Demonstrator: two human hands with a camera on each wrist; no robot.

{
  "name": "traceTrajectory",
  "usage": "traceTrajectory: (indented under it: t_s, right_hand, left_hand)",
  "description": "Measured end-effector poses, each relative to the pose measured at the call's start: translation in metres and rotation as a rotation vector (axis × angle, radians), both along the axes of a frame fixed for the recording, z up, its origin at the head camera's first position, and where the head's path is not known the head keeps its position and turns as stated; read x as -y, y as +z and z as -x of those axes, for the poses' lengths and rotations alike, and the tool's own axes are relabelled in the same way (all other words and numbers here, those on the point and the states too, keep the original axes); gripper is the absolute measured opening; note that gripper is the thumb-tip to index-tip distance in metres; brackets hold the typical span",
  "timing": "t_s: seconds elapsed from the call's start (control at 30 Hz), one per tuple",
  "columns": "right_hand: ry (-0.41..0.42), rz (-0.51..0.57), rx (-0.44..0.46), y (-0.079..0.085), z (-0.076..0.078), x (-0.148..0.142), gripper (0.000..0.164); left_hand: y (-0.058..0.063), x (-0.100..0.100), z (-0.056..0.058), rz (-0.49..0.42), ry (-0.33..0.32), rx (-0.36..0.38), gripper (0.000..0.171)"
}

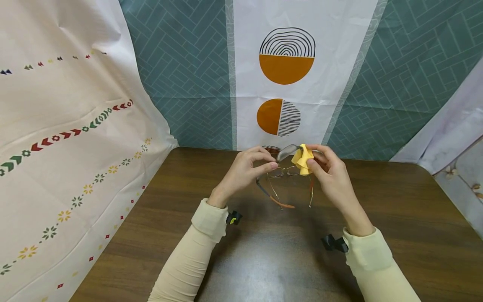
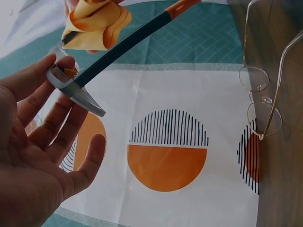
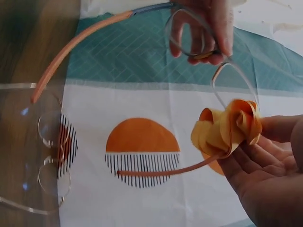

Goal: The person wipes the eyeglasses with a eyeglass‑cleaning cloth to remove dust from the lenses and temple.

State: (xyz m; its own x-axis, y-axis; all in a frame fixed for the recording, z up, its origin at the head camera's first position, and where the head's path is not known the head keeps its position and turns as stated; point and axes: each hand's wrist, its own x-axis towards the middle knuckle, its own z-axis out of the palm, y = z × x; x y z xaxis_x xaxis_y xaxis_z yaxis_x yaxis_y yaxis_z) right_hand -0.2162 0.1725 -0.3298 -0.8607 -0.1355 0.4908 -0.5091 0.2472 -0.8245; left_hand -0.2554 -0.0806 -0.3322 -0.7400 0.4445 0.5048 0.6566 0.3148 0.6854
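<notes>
Your sleeves (image 1: pixel 188 260) are cream, the cloth (image 1: pixel 303 161) at centre yellow, your glasses (image 1: pixel 288 152) grey-fronted with blue-and-orange temples (image 2: pixel 125 47), the wire pair (image 2: pixel 264 119) gold. The table (image 1: pixel 264 264) is brown. Top centre, the backdrop (image 1: pixel 181 58) sets teal brickwork beside orange, black-lined circles (image 1: pixel 286 70) on white; red, green and yellow motifs (image 1: pixel 55 138) cross the cream left curtain (image 1: pixel 71 100).

Head camera: up high, looks forward and down over tabletop (image 1: pixel 271 264). Wrist cameras: close up, face back curtain (image 2: pixel 165 90). Both wrist views share yellow cloth (image 3: pixel 212 135).
</notes>
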Motion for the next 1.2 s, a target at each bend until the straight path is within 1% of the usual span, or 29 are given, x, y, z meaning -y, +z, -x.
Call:
traceTrajectory:
  t_s: [0.07, 0.23, 0.3, 0.37, 0.6, 0.73, 0.8, 0.9, 1.07, 1.13, 1.2]
  right_hand:
    - [-0.059, -0.049, -0.044, -0.001, 0.001, 0.002, 0.034]
    - [-0.281, -0.146, -0.182, -0.005, 0.0, 0.008, 0.035]
    - [-0.345, -0.166, -0.239, -0.006, 0.001, 0.01, 0.036]
    - [-0.379, -0.175, -0.29, -0.007, 0.001, 0.011, 0.035]
    - [-0.434, -0.191, -0.428, -0.009, 0.003, 0.014, 0.028]
    - [-0.487, -0.197, -0.489, -0.01, 0.001, 0.016, 0.022]
    - [-0.499, -0.2, -0.507, -0.009, -0.001, 0.017, 0.022]
    - [-0.489, -0.196, -0.521, -0.007, -0.004, 0.019, 0.023]
    - [-0.425, -0.203, -0.529, -0.005, -0.006, 0.019, 0.026]
    - [-0.418, -0.204, -0.528, -0.004, -0.006, 0.019, 0.026]
    - [-0.429, -0.187, -0.524, -0.004, -0.005, 0.02, 0.025]
  left_hand:
    - [0.0, 0.0, 0.0, 0.006, -0.001, -0.01, 0.014]
    - [0.001, -0.004, -0.002, 0.027, -0.027, -0.038, 0.009]
    - [0.001, -0.006, -0.004, 0.033, -0.042, -0.045, 0.009]
    - [0.002, -0.008, -0.005, 0.037, -0.05, -0.049, 0.009]
    - [0.001, -0.011, -0.007, 0.04, -0.055, -0.034, 0.01]
    - [0.0, -0.013, -0.008, 0.032, -0.055, -0.022, 0.009]
    - [0.0, -0.014, -0.008, 0.03, -0.059, -0.017, 0.009]
    - [0.001, -0.014, -0.009, 0.031, -0.062, -0.015, 0.011]
    - [0.001, -0.014, -0.011, 0.044, -0.052, -0.033, 0.011]
    - [0.002, -0.014, -0.012, 0.043, -0.044, -0.049, 0.01]
    - [0.003, -0.014, -0.012, 0.036, -0.035, -0.065, 0.01]
